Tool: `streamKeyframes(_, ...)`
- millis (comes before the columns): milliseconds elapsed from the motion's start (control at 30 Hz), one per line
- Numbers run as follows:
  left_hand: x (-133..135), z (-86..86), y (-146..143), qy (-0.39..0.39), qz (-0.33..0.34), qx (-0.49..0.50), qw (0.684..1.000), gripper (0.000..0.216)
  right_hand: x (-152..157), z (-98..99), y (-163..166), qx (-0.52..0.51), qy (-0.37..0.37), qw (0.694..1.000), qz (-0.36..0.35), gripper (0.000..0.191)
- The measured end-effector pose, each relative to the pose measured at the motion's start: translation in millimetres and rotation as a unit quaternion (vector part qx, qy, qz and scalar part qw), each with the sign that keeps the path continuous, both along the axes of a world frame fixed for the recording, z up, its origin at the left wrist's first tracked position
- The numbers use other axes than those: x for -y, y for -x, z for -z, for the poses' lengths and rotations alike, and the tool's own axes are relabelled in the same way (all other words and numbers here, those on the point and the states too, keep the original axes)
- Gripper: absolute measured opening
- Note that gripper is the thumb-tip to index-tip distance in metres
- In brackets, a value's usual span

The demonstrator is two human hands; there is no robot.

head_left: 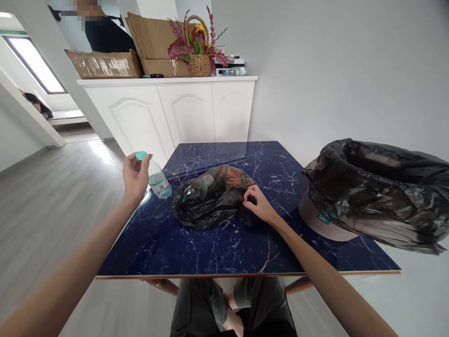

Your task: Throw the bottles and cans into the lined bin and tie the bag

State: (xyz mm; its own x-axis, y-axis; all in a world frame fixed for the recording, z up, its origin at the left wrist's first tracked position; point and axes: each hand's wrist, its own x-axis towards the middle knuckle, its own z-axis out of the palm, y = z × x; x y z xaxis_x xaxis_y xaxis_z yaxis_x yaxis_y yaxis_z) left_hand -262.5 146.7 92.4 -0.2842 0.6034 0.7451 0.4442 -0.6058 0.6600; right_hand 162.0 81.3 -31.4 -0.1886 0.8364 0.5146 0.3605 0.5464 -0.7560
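My left hand (135,175) is raised over the left edge of the dark blue marble table (217,248), fingers pinched on the teal cap of a clear plastic bottle (158,181) that hangs tilted beneath it. My right hand (256,203) rests on the table with its fingers closed on the edge of a black plastic bag (206,199). The bag lies at the table's middle, bulging with items I can partly see through it.
A bin lined with a black bag (372,192) lies tilted at the table's right edge. Behind stands a white cabinet (175,112) bearing cardboard boxes, a flower basket (199,51) and a bottle. A person (105,32) stands behind the cabinet.
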Motion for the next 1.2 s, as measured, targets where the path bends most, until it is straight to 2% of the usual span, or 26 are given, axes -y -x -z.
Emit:
streamKeyframes(233, -3, 5.0, 3, 0.051, 0.010, -0.001, 0.999, 0.050, -6, 1.2, -5, -0.083, -0.044, 0.984, 0.153, 0.010)
streamKeyframes(333, 2, 5.4, 8, 0.073, -0.019, -0.007, 0.997, 0.059, -5, 1.8, -5, -0.097, -0.054, 0.973, 0.200, 0.013)
streamKeyframes(433, 21, 1.8, 5, 0.006, -0.115, -0.060, 0.992, 0.066, -3, 1.1, -5, -0.102, -0.073, 0.965, 0.230, 0.014)
streamKeyframes(500, 41, -1.3, -5, -0.073, -0.158, -0.124, 0.977, 0.057, -2, 0.1, -4, -0.102, -0.090, 0.960, 0.244, 0.016)
streamKeyframes(567, 65, -2.4, -20, -0.093, -0.116, -0.214, 0.965, 0.040, -1, -1.2, -4, -0.097, -0.103, 0.958, 0.248, 0.020)
streamKeyframes(633, 85, 0.6, -38, -0.034, 0.010, -0.339, 0.940, 0.027, 2, -2.4, -3, -0.081, -0.111, 0.962, 0.236, 0.023)
streamKeyframes(700, 99, 8.1, -53, 0.038, 0.125, -0.459, 0.879, 0.023, 4, -3.3, -2, -0.047, -0.118, 0.970, 0.208, 0.023)
streamKeyframes(767, 105, 18.5, -62, 0.071, 0.156, -0.531, 0.830, 0.024, 6, -3.7, -1, -0.007, -0.127, 0.977, 0.173, 0.021)
streamKeyframes(833, 104, 29.5, -63, 0.069, 0.111, -0.556, 0.821, 0.024, 8, -3.2, 1, 0.026, -0.131, 0.980, 0.145, 0.020)
streamKeyframes(967, 96, 46.6, -48, 0.063, 0.004, -0.552, 0.832, 0.023, 6, 0.2, 3, 0.065, -0.130, 0.983, 0.112, 0.026)
streamKeyframes(1067, 91, 55.3, -35, 0.074, -0.042, -0.550, 0.831, 0.026, 4, 3.2, 4, 0.070, -0.126, 0.984, 0.102, 0.028)
streamKeyframes(1200, 86, 64.0, -29, 0.114, -0.080, -0.545, 0.827, 0.039, 3, 4.5, 5, 0.072, -0.120, 0.985, 0.099, 0.029)
